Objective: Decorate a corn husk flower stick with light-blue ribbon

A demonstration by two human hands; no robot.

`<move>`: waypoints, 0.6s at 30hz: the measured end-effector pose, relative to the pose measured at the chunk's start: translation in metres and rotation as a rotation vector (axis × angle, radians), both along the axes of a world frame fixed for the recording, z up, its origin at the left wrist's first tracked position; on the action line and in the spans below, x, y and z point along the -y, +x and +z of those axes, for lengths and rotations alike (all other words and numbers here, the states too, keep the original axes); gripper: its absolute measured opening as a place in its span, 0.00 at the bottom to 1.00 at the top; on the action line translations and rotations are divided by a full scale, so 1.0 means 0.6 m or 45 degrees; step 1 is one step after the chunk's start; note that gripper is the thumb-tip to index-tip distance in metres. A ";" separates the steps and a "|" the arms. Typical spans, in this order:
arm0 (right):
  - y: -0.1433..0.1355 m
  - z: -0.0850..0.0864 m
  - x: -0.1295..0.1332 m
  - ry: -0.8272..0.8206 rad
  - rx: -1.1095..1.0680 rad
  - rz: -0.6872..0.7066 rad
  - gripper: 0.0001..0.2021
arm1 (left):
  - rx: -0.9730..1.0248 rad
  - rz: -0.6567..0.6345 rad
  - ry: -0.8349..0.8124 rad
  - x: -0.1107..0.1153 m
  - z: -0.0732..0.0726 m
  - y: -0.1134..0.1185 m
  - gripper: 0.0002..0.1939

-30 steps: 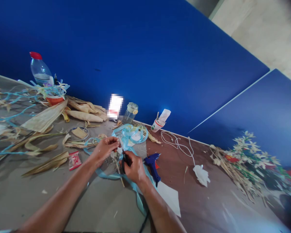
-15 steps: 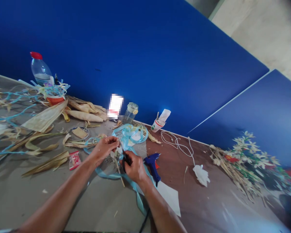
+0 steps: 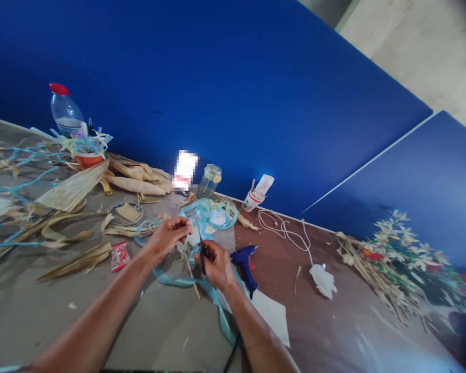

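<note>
My right hand (image 3: 217, 263) is closed round the black handles of a pair of scissors (image 3: 202, 252), whose blades point up and away from me. Just to the left, my left hand (image 3: 173, 235) pinches a small pale piece between thumb and fingertips; its kind is too small to make out. The scissors' tip is close to that hand but apart from it. Beneath and behind both hands lies a loose light blue ribbon (image 3: 207, 211), looping over the table. Dry plant bits and a thin stick (image 3: 193, 277) lie under my hands.
A blue glue gun (image 3: 245, 267) lies right of my right hand, near white paper (image 3: 272, 313). Corn husks (image 3: 140, 178), a red packet (image 3: 120, 256) and a bottle (image 3: 66, 111) are leftward. A glass jar (image 3: 210, 178) and cup (image 3: 254, 198) stand by the blue partition (image 3: 233, 93).
The scissors have swung from leaning toward my left hand to nearly upright, their tip moving right, away from the pinched piece. My left hand has barely moved.
</note>
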State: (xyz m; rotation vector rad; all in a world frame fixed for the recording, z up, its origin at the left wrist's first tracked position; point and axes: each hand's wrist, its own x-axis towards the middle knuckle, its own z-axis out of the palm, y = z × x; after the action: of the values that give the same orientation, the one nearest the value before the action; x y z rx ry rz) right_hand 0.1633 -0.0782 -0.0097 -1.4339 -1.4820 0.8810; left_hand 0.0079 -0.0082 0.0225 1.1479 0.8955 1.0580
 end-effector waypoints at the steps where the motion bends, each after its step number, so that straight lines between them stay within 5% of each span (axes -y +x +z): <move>1: 0.000 0.001 0.001 -0.011 -0.047 -0.004 0.15 | -0.002 0.000 -0.001 0.000 0.001 0.000 0.15; 18: 0.000 0.015 0.010 0.105 0.279 0.042 0.14 | -0.060 -0.016 0.055 -0.003 -0.007 0.002 0.12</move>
State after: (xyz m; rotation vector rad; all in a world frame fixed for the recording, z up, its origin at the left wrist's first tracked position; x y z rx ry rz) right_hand 0.1631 -0.0840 -0.0005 -1.4853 -1.6887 0.6906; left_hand 0.0091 -0.0063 0.0185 1.2169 0.9050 1.0482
